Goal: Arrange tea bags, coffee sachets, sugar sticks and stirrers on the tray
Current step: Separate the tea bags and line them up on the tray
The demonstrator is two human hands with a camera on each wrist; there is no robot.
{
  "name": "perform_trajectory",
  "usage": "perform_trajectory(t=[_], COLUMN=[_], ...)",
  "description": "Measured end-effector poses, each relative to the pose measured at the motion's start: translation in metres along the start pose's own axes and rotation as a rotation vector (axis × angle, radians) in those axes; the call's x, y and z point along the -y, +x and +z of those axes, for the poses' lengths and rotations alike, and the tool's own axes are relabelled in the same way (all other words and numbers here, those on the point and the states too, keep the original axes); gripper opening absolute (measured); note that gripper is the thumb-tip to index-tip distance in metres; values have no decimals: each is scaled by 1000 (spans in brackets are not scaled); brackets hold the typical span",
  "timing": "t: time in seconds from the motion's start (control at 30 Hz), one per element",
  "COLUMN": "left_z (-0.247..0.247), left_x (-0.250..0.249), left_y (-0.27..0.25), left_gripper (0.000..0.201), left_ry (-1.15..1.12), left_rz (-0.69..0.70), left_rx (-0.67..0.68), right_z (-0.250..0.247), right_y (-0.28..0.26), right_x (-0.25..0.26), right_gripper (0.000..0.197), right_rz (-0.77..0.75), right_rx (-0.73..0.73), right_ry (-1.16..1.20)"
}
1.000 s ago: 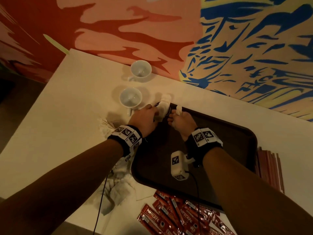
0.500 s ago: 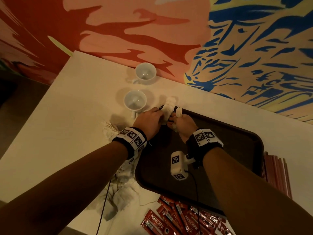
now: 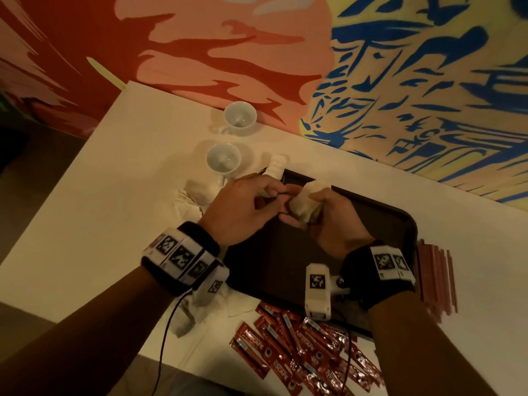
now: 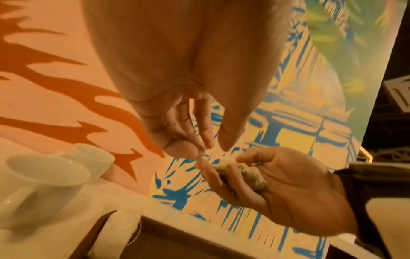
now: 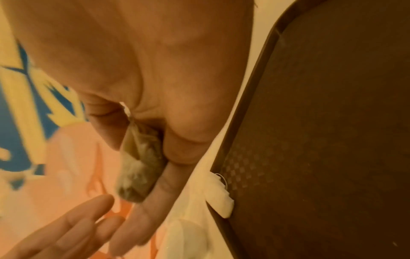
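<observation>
**Tea bags lifted for sorting**

Above the tray's (image 3: 400,221) far left corner, tea bags (image 3: 304,205) now raised off it – curled in the right hand (image 3: 334,221), no longer pressed down. Left hand (image 3: 243,212) pinching fingertips at their edge, probably peeling one off to lay. Another bag (image 3: 275,167) propped at the rim – coffee sachets (image 3: 300,352) waiting on the tabletop (image 3: 100,210).

The brand name NESCAFE is printed in white letters along the red coffee sachets (image 3: 297,358) heaped on the table at the tray's near edge; on several sachets only part of the word is seen. Black-and-white square code markers are carried on the wristbands (image 3: 183,260), but no letters or numbers can be read on them.
</observation>
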State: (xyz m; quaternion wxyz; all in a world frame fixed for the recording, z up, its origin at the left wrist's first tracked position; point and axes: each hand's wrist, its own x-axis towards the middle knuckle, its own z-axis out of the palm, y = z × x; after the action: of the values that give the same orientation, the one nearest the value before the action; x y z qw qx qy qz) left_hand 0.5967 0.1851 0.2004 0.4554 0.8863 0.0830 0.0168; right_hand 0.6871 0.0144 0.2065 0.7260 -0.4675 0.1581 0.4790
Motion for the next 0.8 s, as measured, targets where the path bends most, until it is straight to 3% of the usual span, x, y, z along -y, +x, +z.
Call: perform_trajectory(t=[0.07, 0.23, 0.43, 0.63, 0.8], left_z=[-8, -8, 4, 16, 29], left_x=[-25, -66, -98, -131, -150], left_y=[-23, -70, -93, -112, -128], left_gripper=[26, 47, 47, 11, 13], left_ry=[-72, -181, -326, -371, -421], left_rz=[2, -6, -82, -80, -89], left_rx=[40, 170, 121, 88, -4], right_z=[-2, -8, -21, -35, -57], right_y=[-29, -93, -129, -164, -184], right_x=[-2, -8, -13, -18, -25], right_gripper=[26, 20, 26, 40, 40], right_rz=[-3, -147, -202, -260, -299], right_rx=[56, 157, 188, 270, 257], right_ry=[-19, -418, -580, -620, -529])
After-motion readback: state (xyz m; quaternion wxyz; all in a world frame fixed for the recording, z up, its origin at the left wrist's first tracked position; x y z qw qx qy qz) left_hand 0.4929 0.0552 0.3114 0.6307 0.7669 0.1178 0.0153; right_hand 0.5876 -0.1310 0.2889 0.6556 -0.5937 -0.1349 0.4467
